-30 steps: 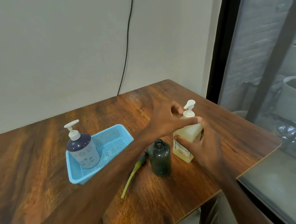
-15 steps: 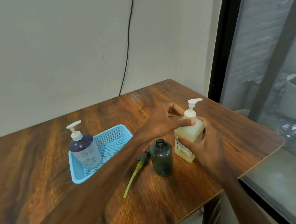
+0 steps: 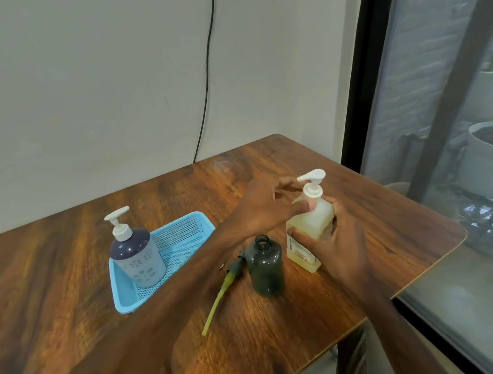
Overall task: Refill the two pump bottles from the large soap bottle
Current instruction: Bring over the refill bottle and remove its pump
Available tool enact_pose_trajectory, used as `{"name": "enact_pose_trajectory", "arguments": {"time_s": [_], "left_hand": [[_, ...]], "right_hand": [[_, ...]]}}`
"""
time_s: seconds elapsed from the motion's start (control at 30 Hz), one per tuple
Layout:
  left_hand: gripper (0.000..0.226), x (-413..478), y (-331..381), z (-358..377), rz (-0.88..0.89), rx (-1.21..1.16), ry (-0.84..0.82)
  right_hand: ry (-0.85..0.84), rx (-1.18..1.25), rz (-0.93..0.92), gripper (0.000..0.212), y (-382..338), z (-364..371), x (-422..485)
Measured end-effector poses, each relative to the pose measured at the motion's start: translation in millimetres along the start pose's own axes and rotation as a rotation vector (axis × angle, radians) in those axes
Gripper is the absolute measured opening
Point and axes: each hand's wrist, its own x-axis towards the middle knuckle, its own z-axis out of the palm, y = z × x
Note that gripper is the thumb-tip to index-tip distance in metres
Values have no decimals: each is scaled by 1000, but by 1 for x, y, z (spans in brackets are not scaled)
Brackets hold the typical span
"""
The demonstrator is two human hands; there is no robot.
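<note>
Three bottles stand upright on the wooden table in the head view, the only view there is. The pale yellow soap bottle is nearest the table's right edge; its white pump head is on, with the spout pointing left. The right hand wraps this bottle's lower body from the near right side, with its fingertips pressed on the front face just above the label (the thumb cannot be seen). The left hand reaches across from the left, its thumb and fingers closed around the pump's collar at the bottle's neck.

Just left of the soap bottle, close but apart from it, stands a dark green bottle with an open mouth and no pump on it. Its detached pump lies flat on the table beside it to the left, and the yellow-green dip tube trails toward the near edge.

Farther left, well apart from both hands, a light blue mesh basket sits on the table. A purple and grey pump bottle stands in its near left part with its white pump fitted and the spout pointing up and to the right.

A black cable runs down the pale wall behind the table. On the right is a dark-framed window with a white planter blurred behind the glass.
</note>
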Motion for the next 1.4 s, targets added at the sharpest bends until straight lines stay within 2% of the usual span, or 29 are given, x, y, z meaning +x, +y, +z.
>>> {"name": "enact_pose_trajectory", "arguments": {"time_s": [0.17,0.33,0.43,0.57,0.73,0.9,0.97,1.07,1.1,1.2,1.33,1.4], "left_hand": [[45,9,6,14,-12,36,18],[53,12,0,26,7,111,141],[55,11,3,19,26,95,82],[37,9,3,2,82,74,-8],[39,11,19,-9,136,-16,164],[30,15,37,-21,199,-94,234],[24,16,32,-20,187,-44,182],[16,15,18,-11,155,77,-18],[20,14,16,-8,145,79,-18],[25,14,14,-7,146,19,125],[22,15,16,-7,134,90,-17],[20,15,21,-9,152,37,91]], "right_hand": [[-6,10,-2,83,2,0,-1],[2,24,-10,79,-1,0,-2],[8,3,-4,83,0,0,-1],[3,-35,14,93,3,1,1],[7,-50,-3,88,2,0,0],[0,-35,3,88,3,1,0],[0,-28,4,88,2,1,0],[7,-36,4,87,1,0,-1],[5,-42,8,87,1,0,-1],[3,-35,4,88,0,0,0],[7,-39,3,87,1,1,0],[4,-33,1,87,0,0,0]]}}
